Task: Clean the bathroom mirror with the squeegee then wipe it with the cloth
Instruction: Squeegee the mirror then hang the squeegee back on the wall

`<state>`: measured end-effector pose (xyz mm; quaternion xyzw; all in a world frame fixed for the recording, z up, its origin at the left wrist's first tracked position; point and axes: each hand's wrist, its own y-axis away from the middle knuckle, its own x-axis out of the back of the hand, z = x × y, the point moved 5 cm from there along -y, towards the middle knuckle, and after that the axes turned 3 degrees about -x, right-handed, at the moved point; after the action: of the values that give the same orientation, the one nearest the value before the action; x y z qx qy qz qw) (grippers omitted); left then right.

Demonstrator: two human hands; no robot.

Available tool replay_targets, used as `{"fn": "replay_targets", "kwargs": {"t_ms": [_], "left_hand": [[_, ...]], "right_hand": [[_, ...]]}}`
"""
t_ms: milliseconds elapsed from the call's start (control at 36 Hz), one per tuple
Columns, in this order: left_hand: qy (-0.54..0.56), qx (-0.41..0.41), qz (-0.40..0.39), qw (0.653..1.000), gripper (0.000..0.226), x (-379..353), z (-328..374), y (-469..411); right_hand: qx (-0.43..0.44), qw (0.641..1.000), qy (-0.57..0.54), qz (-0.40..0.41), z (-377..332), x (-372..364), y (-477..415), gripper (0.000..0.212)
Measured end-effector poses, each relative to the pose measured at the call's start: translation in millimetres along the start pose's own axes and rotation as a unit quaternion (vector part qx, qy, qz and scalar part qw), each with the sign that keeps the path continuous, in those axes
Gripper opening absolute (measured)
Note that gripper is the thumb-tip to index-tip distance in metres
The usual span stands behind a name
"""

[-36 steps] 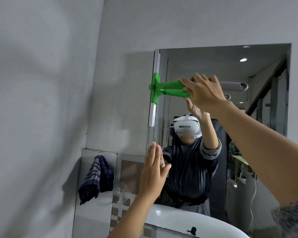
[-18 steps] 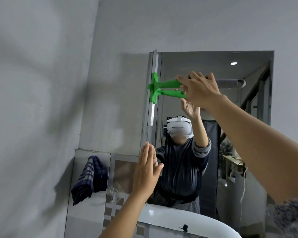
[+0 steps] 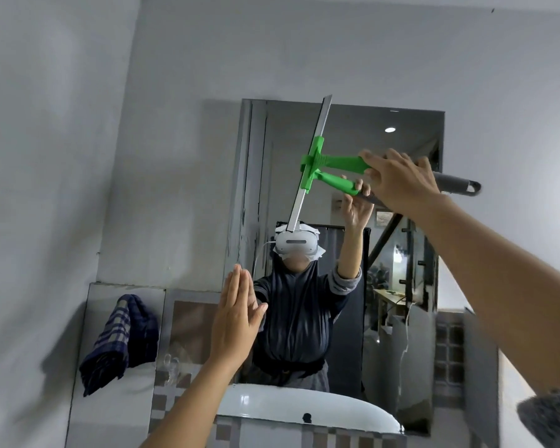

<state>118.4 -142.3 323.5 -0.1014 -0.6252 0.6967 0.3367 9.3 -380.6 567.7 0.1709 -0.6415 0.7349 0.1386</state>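
Note:
The bathroom mirror point(image 3: 401, 270) hangs on the grey wall ahead. My right hand point(image 3: 400, 181) grips the grey handle of a green squeegee point(image 3: 328, 163). Its long blade lies tilted against the upper middle of the glass, its top end at the mirror's upper edge. My left hand point(image 3: 236, 318) is flat with fingers together, pressed on the mirror's lower left edge. A blue checked cloth point(image 3: 117, 341) is draped over the tiled ledge, left of the mirror and below it.
A white basin point(image 3: 272, 405) sits under the mirror. A tiled backsplash point(image 3: 188, 324) runs behind it. A grey wall point(image 3: 46, 189) stands close on the left. The mirror reflects a person wearing a headset, and the room behind.
The squeegee has moved right from the mirror's left edge toward the middle, and its blade has tilted from upright. The left hand stays flat on the glass. The view has shifted.

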Motion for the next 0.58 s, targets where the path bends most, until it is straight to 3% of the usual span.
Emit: {"fn": "replay_targets", "kwargs": {"t_ms": [583], "left_hand": [[0.024,0.017,-0.013,0.999,0.077,1.1,2.0,0.5]], "right_hand": [[-0.089,0.995,-0.036,-0.011,56.6,1.0,35.6,0.031]]}}
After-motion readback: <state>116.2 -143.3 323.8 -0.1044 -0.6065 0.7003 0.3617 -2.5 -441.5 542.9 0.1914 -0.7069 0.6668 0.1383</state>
